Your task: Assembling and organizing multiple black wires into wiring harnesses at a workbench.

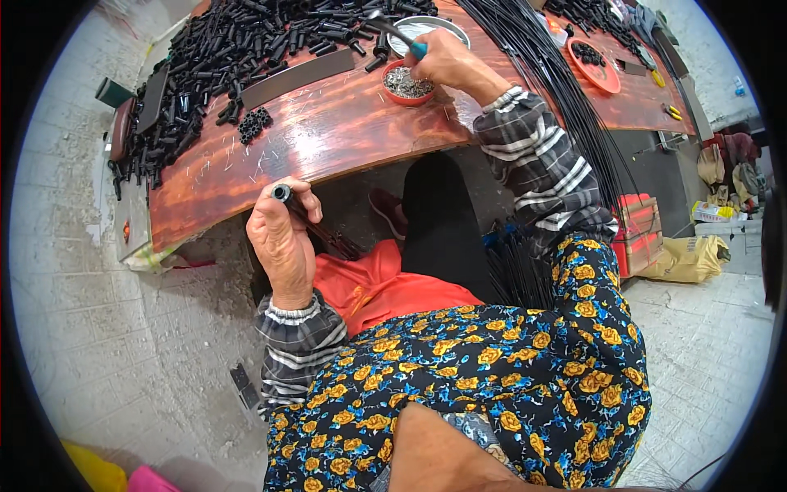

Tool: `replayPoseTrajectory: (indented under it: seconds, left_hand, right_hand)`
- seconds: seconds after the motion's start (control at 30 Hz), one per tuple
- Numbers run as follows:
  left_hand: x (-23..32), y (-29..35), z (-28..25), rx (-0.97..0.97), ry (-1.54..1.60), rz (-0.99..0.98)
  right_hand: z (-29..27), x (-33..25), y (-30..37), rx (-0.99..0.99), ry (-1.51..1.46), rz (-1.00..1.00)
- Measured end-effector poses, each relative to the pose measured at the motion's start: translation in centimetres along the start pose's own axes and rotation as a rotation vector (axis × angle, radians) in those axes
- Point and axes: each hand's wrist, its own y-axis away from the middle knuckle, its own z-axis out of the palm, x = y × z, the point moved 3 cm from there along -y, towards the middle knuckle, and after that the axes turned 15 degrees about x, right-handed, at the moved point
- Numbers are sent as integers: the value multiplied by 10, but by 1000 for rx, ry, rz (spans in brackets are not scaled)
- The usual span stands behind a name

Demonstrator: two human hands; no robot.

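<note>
My left hand (283, 246), below the front edge of the table, is closed around a slim black tube (281, 193); its round, hollow end points up past the thumb. Over the table, my right hand (453, 61) is closed on the teal grip (419, 50) of a small hammer, whose dark shaft (395, 31) slants up to the left. The fingers of that hand also reach to a red bowl (407, 102) of small silvery metal pieces (403, 82). Whether they pinch one of these pieces is hidden.
A large heap of black tubular parts (246, 49) covers the table's far left, behind a dark strip (297, 78). A cluster of short black tubes (255, 125) sits nearer. Long black rods (566, 98) hang over the edge at right, beside an orange tray (602, 80). Behind the bowl stands a white round dish (459, 34).
</note>
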Motion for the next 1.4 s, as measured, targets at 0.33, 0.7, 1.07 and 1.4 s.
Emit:
replayPoseTrajectory:
  seconds: [0.33,0.7,1.07,1.4]
  left_hand:
    - [-1,8,20,-74,66,-60]
    - [6,19,29,-41,91,-55]
    - [10,23,19,-12,94,-40]
    - [6,21,18,-27,96,-62]
  right_hand:
    - [-6,-58,69,-65,-1205,333]
    - [17,-119,129,-40,-1278,213]
    - [30,-134,144,99,-1189,-48]
    - [28,-137,145,148,-1010,-98]
